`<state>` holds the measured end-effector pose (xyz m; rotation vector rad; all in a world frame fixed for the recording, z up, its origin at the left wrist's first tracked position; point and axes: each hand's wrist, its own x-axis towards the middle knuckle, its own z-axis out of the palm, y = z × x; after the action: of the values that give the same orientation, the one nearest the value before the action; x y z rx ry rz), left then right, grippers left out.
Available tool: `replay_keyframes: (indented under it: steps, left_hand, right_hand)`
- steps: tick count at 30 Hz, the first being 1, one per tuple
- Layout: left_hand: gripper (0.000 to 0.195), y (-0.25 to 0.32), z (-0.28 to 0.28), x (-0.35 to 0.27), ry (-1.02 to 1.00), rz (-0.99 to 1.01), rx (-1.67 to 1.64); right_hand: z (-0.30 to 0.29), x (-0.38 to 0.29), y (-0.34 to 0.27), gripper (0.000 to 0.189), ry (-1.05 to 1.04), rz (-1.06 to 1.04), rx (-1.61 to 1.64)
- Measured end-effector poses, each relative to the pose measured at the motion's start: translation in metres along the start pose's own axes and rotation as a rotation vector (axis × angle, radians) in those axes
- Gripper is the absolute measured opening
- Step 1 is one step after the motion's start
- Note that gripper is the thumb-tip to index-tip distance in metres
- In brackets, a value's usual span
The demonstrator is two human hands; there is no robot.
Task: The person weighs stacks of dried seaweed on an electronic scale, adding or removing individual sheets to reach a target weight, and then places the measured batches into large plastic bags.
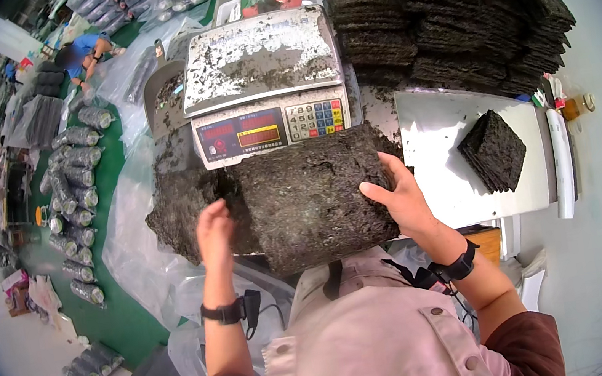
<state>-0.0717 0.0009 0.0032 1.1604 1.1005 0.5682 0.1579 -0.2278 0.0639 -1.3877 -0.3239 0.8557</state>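
A folded stack of dried seaweed sheets lies before me at the table's front edge. My right hand grips its right side, thumb on top and fingers at the far edge. To the left, another dark seaweed piece spreads out. My left hand is blurred over the gap between the two, fingers curled; whether it pinches anything cannot be told. Just beyond the stack stands an electronic price scale, its steel pan strewn with seaweed crumbs and its display lit.
Tall seaweed piles rise at the back right. A small seaweed stack sits on a white board. A dustpan holds crumbs left of the scale. Bagged rolls lie on the green floor, where a person crouches.
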Motion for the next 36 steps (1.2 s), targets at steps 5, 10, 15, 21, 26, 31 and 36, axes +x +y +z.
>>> replay_keyframes:
  steps: [5,10,15,21,26,31,36]
  left_hand:
    - [0.051,0.094,0.055,-0.067,-0.119,0.534,0.615]
    - [0.069,0.09,0.076,-0.064,-0.121,0.595,1.014]
    - [0.067,0.094,0.08,-0.056,-0.13,0.564,0.974]
    - [0.067,0.1,0.084,-0.052,-0.137,0.561,1.043]
    - [0.066,0.1,0.087,-0.053,-0.136,0.537,1.053]
    - [0.066,0.101,0.087,-0.054,-0.155,0.567,1.059]
    - [0.065,0.105,0.086,-0.058,-0.141,0.596,1.148]
  right_hand:
    - [0.013,0.007,0.011,0.06,-0.016,-0.06,-0.034]
    - [-0.005,0.021,-0.004,0.046,-0.178,0.057,-0.019]
    - [-0.128,0.053,0.088,0.035,0.35,0.024,-0.371]
    - [-0.192,0.032,0.216,0.059,0.225,0.287,-0.831]
    - [-0.167,0.028,0.208,0.048,0.386,0.053,-0.933]
    - [-0.178,0.03,0.196,0.04,0.21,0.205,-0.574]
    - [-0.195,0.016,0.145,0.03,-0.002,0.226,0.053]
